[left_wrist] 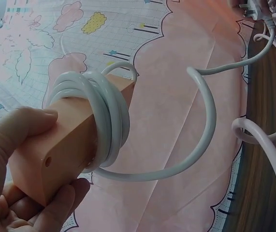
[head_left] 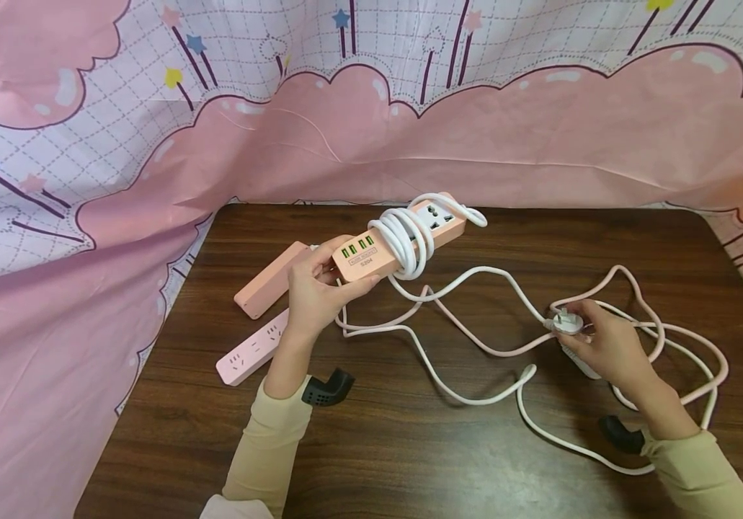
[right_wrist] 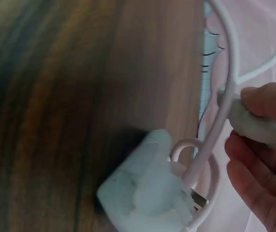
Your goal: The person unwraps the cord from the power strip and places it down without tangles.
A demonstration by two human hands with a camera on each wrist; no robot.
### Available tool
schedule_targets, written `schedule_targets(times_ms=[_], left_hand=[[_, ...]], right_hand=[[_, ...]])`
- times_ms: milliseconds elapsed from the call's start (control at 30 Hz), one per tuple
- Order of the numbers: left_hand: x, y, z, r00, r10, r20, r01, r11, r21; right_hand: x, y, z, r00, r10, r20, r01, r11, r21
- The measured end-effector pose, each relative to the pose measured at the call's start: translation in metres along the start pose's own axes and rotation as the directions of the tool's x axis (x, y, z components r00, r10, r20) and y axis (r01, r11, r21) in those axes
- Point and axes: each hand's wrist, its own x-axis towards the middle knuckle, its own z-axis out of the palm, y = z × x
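Orange power strip [head_left: 358, 258] and white plug [head_left: 567, 322] held above the counter [head_left: 410, 447].
The strip, wound round its middle with white cord [head_left: 402, 244], is gripped at one end by the left hand [head_left: 319, 290]; the plug, joined to that cord, is pinched between thumb and fingers of the right hand [head_left: 611, 346]. A second plug [right_wrist: 142, 193] is seen below on the wood; two pinkish strips [head_left: 253, 349] are laid beside the left hand.

the dark wood-grain bench [head_left: 410, 447] carries a peach block [head_left: 270, 281] and, near it, a pale pink socket strip [head_left: 251, 351]; a pink cord [head_left: 501, 354] and a white cord [head_left: 475, 402] trail loosely.
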Motion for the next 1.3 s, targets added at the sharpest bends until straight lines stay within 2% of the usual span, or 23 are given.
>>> schedule_targets(times_ms=[133,233,467,600,833,1000,1167,1300], left_hand=[[0.001,0.000,0.000,1.000,0.018,0.003,-0.018,1.000,-0.004],[0.002,0.001,0.000,0.999,0.036,-0.001,-0.036,0.999,0.007],[0.002,0.003,0.001,1.000,0.023,0.006,-0.023,1.000,0.005],[0.001,0.002,0.002,1.000,0.019,0.012,-0.019,1.000,-0.010],[0.000,0.004,0.003,1.000,0.012,0.016,-0.012,1.000,-0.004],[0.000,0.005,0.003,1.000,0.011,0.021,-0.011,1.000,0.011],[0.000,0.005,0.004,1.000,0.006,0.022,-0.007,1.000,0.011],[0.000,0.006,0.006,0.999,0.014,0.032,-0.014,1.000,-0.002]], right_hand=[[-0.001,-0.005,0.000,0.999,0.006,0.036,-0.003,0.997,-0.079],[0.002,-0.008,-0.004,1.000,0.001,0.028,0.003,0.989,-0.145],[-0.002,-0.007,-0.013,0.990,0.141,0.012,-0.133,0.958,-0.255],[-0.005,-0.003,-0.009,0.993,0.111,-0.030,-0.115,0.957,-0.265],[-0.007,0.003,-0.011,0.998,0.054,0.030,-0.044,0.965,-0.260],[-0.007,0.003,-0.011,0.997,0.063,0.054,-0.048,0.970,-0.237],[-0.004,0.000,-0.007,0.997,0.065,0.027,-0.058,0.972,-0.227],[-0.001,-0.002,-0.008,0.991,0.120,0.052,-0.104,0.965,-0.242]])
